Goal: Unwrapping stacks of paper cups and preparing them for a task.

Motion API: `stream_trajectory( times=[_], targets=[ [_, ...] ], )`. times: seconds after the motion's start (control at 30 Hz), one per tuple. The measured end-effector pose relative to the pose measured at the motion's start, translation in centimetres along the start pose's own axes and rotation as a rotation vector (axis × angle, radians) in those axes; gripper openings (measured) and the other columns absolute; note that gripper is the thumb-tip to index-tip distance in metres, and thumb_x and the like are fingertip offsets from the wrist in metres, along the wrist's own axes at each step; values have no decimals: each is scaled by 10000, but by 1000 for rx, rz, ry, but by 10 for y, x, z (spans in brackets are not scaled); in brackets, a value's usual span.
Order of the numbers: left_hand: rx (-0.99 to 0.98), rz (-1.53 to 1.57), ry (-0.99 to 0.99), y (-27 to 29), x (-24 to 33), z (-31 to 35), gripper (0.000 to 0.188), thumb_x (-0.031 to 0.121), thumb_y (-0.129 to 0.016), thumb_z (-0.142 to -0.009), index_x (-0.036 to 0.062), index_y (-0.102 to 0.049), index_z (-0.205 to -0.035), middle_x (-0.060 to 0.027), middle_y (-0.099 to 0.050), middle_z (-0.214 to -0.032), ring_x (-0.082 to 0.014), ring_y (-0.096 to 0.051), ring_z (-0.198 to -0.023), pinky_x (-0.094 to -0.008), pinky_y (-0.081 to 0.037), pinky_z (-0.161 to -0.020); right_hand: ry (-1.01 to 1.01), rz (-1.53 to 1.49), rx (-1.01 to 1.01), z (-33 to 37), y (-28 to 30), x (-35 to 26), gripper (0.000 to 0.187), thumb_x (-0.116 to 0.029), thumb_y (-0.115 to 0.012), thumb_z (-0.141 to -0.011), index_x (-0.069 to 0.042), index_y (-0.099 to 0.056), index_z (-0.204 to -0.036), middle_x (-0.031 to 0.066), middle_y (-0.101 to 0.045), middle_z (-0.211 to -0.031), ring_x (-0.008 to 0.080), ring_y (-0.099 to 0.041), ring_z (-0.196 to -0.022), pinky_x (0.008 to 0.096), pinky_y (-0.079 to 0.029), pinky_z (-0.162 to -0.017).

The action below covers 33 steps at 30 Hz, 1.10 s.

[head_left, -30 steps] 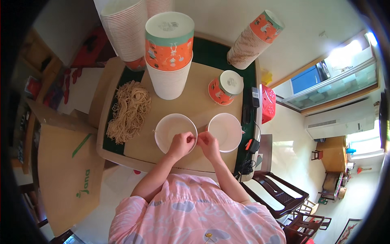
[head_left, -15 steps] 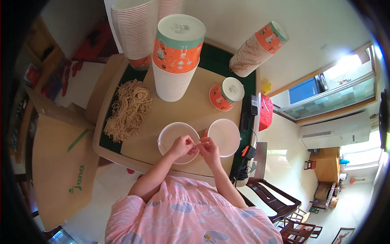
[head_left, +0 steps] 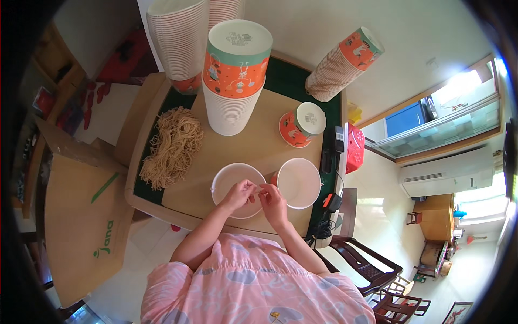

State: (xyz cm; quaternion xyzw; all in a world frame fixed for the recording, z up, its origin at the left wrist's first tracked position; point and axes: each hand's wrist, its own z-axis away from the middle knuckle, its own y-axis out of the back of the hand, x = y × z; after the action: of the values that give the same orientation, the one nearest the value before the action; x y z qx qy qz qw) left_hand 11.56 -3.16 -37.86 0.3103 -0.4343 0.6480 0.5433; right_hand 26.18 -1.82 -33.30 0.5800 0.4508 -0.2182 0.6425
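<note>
My left hand and my right hand meet over the left one of two open paper tubs, with fingertips pinched close together. Whatever lies between the fingers is too small to make out; it may be a thin strand. The left tub has a white inside and a small knot-like bit on its left rim. Beside it, partly behind my right hand, stands the right tub, white inside, with a similar bit on its right rim. A tangled bundle of beige cord lies to the left on the table.
A tall stack of upturned orange-and-green tubs rises behind the left tub. Beyond are another stack, a leaning stack and a short upturned tub pair. Black cables lie at the right edge. A cardboard box stands left.
My right hand has turned slightly and drawn down and left, its fingers more bent. The left hand stays over the left tub. The whole view has shifted very slightly.
</note>
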Motion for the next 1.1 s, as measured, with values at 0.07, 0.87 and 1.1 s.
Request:
stream_trajectory(
  times=[0.07, 0.87, 1.1],
  targets=[
    [27, 28, -1, 0, 1, -1, 194, 221, -521, -926, 32, -541, -884, -24, -566, -628, -71, -531, -508, -203, -369, -397, -8, -52, 15, 2, 2, 1, 245, 11, -610, -788, -47, -583, -1024, 99, -614, -830, 178, -600, -655, 278, -484, -597],
    [-187, 117, 463, -10, 6, -10, 301, 305, -558, -894, 103, -553, -671, 65, -372, -512, -50, -312, -386, -213, -209, -360, 11, -43, -20, 14, 10, 11, 105, 4, -658, -765, -28, -649, -865, 97, -615, -797, 202, -623, -756, 291, -503, -678],
    [-171, 169, 478, -9, -1, -9, 169, 246, -591, -876, 93, -611, -808, 65, -403, -568, -40, -325, -424, -196, -234, -376, 13, -6, -23, 12, 14, 7, 82, -21, -672, -764, -25, -636, -838, 110, -609, -778, 220, -611, -713, 310, -490, -638]
  ],
)
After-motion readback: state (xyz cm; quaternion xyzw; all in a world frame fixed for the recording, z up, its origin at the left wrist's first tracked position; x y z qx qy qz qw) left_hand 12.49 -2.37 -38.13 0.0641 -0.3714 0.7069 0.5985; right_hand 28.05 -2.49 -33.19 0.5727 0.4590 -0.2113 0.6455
